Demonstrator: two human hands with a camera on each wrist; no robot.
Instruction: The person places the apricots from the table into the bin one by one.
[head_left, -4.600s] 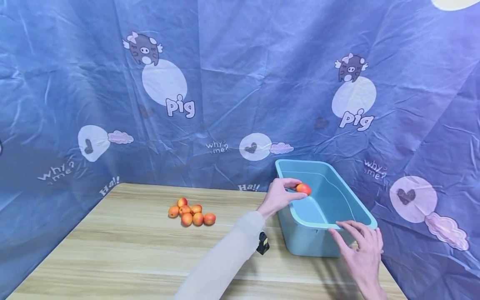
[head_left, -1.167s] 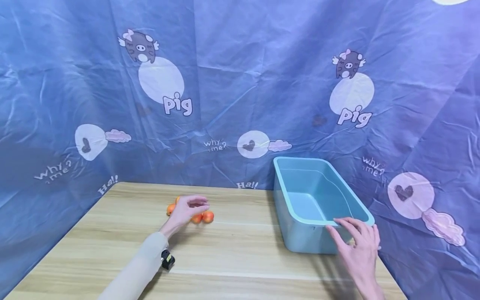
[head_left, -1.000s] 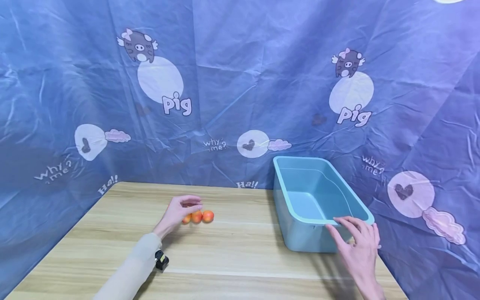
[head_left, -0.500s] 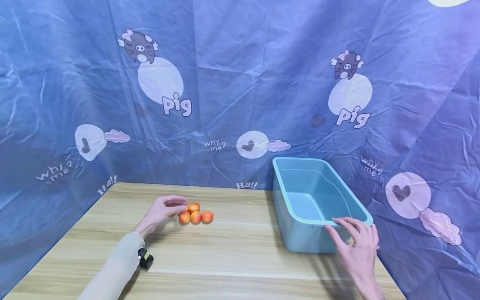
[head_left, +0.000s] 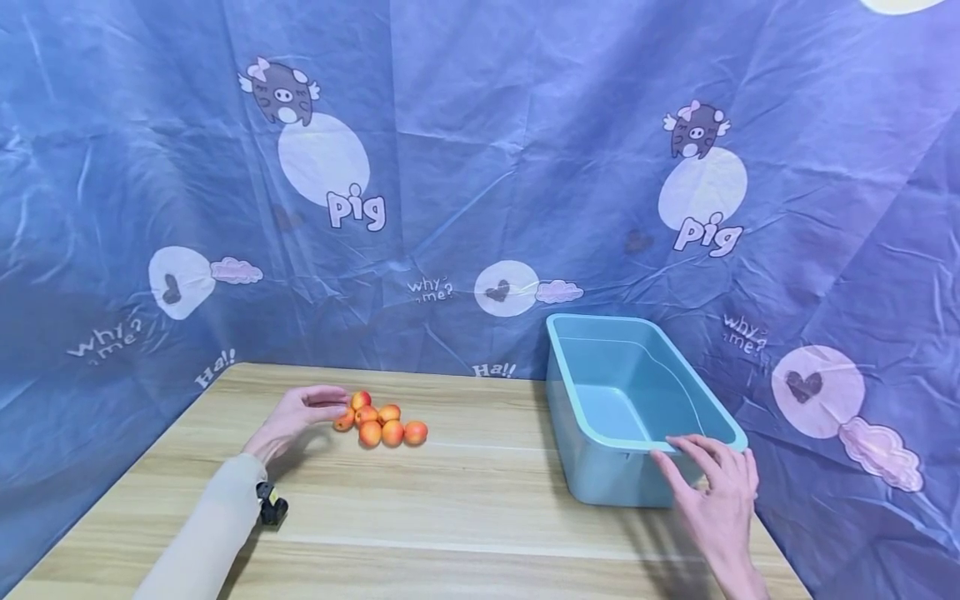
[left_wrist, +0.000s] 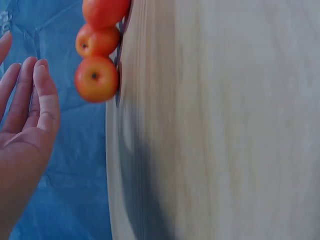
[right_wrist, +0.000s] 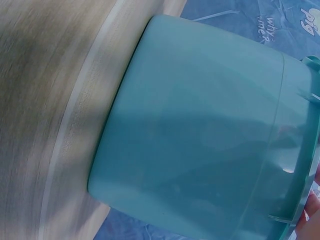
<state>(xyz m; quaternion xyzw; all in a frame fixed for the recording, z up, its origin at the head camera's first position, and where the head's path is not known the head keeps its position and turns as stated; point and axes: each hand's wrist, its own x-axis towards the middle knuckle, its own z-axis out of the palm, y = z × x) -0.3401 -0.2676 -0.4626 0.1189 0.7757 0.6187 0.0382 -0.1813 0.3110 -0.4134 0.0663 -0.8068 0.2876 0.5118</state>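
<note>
On the left of the table, a cluster of several small orange-red, apple-like fruits (head_left: 392,432) lies close together. My left hand (head_left: 298,415) is just left of it, thumb and fingers extended and spread apart around nothing, fingertips near the leftmost fruit (head_left: 343,419). In the left wrist view, the palm and fingers (left_wrist: 46,95) show bare beside a row of fruits (left_wrist: 97,79). A blue-green plastic bin (head_left: 618,475) stands at the right. My right hand (head_left: 716,500) holds its near rim, fingers over the edge and thumb on the outside. Part of the bin's inside is hidden.
The light wood table (head_left: 450,508) has its back edge against a blue printed curtain (head_left: 450,167). A small black device (head_left: 272,504) is strapped at the left wrist.
Earlier, my left hand held a fruit over the bin; that fruit is now out of sight. The hand has since passed leftward across the cluster. The right hand stays at the rim.
</note>
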